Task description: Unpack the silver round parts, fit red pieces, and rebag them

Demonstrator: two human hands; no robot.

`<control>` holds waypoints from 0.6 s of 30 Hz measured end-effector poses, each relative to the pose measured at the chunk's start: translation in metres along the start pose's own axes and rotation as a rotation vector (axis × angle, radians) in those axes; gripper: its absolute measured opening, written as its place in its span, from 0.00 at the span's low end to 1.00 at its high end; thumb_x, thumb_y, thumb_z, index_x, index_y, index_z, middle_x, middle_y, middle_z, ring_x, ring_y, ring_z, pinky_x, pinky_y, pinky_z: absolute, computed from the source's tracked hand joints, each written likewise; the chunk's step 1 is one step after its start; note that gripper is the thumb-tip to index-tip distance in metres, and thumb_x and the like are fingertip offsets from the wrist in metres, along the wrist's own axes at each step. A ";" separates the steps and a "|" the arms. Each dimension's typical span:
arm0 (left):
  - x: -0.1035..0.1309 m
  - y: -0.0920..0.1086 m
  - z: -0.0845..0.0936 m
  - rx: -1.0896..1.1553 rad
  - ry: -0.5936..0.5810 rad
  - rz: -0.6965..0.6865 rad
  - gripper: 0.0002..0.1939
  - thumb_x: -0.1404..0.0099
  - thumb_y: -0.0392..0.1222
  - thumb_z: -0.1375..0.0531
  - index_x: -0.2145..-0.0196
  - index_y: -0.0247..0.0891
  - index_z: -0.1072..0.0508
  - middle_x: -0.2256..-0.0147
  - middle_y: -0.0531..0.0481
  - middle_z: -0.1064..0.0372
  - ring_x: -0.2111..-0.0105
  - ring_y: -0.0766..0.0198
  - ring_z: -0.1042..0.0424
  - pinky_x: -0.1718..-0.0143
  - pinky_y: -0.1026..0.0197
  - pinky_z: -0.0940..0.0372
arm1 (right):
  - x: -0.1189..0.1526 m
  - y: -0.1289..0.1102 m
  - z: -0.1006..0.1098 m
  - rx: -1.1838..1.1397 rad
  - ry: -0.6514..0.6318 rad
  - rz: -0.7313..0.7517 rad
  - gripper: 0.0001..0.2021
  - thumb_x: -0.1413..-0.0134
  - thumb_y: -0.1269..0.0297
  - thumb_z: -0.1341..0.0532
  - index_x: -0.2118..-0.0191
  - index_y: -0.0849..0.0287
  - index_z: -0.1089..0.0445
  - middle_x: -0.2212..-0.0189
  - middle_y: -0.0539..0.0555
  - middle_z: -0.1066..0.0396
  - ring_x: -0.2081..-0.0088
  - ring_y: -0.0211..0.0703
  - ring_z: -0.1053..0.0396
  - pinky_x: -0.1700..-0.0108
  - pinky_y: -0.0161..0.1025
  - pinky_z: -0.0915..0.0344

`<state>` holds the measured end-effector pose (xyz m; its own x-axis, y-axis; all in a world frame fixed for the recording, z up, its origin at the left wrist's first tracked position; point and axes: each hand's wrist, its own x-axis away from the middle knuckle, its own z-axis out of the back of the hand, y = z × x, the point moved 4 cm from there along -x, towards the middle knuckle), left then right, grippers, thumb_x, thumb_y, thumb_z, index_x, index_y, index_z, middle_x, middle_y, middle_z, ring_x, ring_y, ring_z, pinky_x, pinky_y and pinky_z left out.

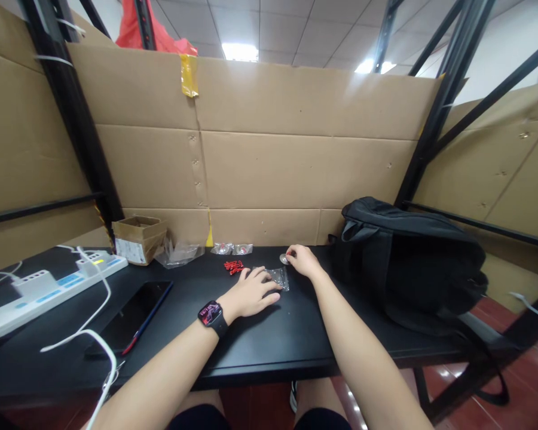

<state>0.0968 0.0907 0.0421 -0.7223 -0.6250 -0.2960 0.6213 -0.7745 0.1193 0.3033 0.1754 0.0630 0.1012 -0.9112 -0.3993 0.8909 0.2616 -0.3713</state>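
Note:
My left hand (252, 292), with a black smartwatch (212, 316) on the wrist, rests palm down with its fingers apart. Its fingertips reach the edge of a small clear plastic bag (281, 278) on the black table. To the right, my right hand (303, 261) is closed in a pinch on a small round silvery disc (284, 258); a bit of red shows by the fingertips. A heap of small red pieces (234, 266) lies just beyond my left hand. Behind it lie two small clear packets (223, 248) with something round inside.
A black backpack (412, 263) stands on the right. On the left are a white power strip (49, 292) with cables, a dark tablet (132, 316), an open cardboard box (138, 239) and a crumpled clear bag (179, 254). Cardboard panels (269, 167) wall the back.

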 end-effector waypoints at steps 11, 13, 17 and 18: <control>0.000 -0.001 0.002 0.012 0.019 -0.017 0.20 0.27 0.57 0.52 0.43 0.57 0.30 0.48 0.46 0.31 0.38 0.45 0.44 0.41 0.35 0.51 | -0.004 0.030 0.016 -0.082 0.089 -0.132 0.02 0.47 0.68 0.35 0.68 0.57 0.25 0.69 0.55 0.22 0.67 0.42 0.26 0.64 0.33 0.37; 0.000 -0.002 0.001 0.012 0.013 -0.024 0.20 0.28 0.57 0.51 0.44 0.58 0.29 0.48 0.46 0.31 0.37 0.44 0.45 0.41 0.35 0.51 | -0.004 0.025 0.014 -0.113 0.066 -0.082 0.01 0.48 0.69 0.35 0.69 0.58 0.25 0.69 0.55 0.22 0.67 0.41 0.26 0.64 0.33 0.36; -0.001 -0.008 -0.001 0.036 0.029 -0.017 0.18 0.28 0.55 0.50 0.47 0.56 0.27 0.46 0.48 0.30 0.35 0.42 0.48 0.41 0.32 0.55 | -0.003 0.014 0.009 -0.189 -0.004 0.003 0.02 0.48 0.70 0.36 0.69 0.59 0.25 0.72 0.53 0.22 0.69 0.40 0.26 0.65 0.33 0.36; -0.002 -0.010 -0.001 0.043 0.035 -0.013 0.17 0.27 0.54 0.50 0.48 0.54 0.26 0.46 0.48 0.29 0.35 0.43 0.48 0.41 0.32 0.55 | -0.002 0.013 0.008 -0.193 -0.011 0.007 0.02 0.48 0.70 0.36 0.68 0.59 0.25 0.73 0.53 0.22 0.70 0.40 0.26 0.65 0.33 0.36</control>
<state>0.0922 0.0994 0.0404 -0.7184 -0.6119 -0.3309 0.5981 -0.7862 0.1554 0.3182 0.1785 0.0656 0.1125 -0.9124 -0.3934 0.7888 0.3228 -0.5231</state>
